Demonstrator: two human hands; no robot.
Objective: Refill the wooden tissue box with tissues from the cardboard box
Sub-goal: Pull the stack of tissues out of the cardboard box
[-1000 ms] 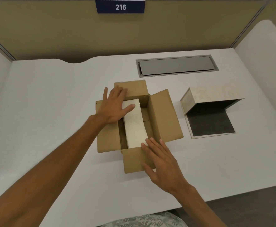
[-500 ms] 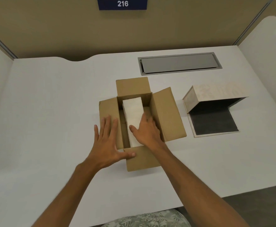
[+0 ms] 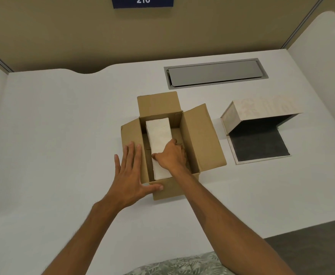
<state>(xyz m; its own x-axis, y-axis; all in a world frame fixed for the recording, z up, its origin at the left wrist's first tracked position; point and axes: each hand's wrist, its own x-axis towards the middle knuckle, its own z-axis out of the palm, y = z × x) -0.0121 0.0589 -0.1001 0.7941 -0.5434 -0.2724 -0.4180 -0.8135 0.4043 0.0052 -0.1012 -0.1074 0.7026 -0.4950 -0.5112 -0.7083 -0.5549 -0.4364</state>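
Observation:
An open cardboard box (image 3: 198, 135) sits mid-desk with its flaps spread. Inside it lies a white stack of tissues (image 3: 159, 132), long side pointing away from me. My right hand (image 3: 170, 155) reaches into the box and curls around the near half of the stack, thumb on its left side and fingers over its right edge. My left hand (image 3: 130, 175) lies flat with fingers spread on the box's left flap and front corner. To the right, the pale wooden tissue box (image 3: 262, 108) stands tipped open above its dark-lined base (image 3: 258, 145).
A grey metal cable hatch (image 3: 215, 73) is set into the white desk (image 3: 53, 135) behind the boxes. Beige partition walls enclose the desk at the back and sides, with a blue sign reading 216 (image 3: 142, 1) on top. The desk's front edge runs at lower right.
My right hand moved from the box's front flap into the box and closed around the tissue stack. My left hand left the stack and settled flat on the left flap.

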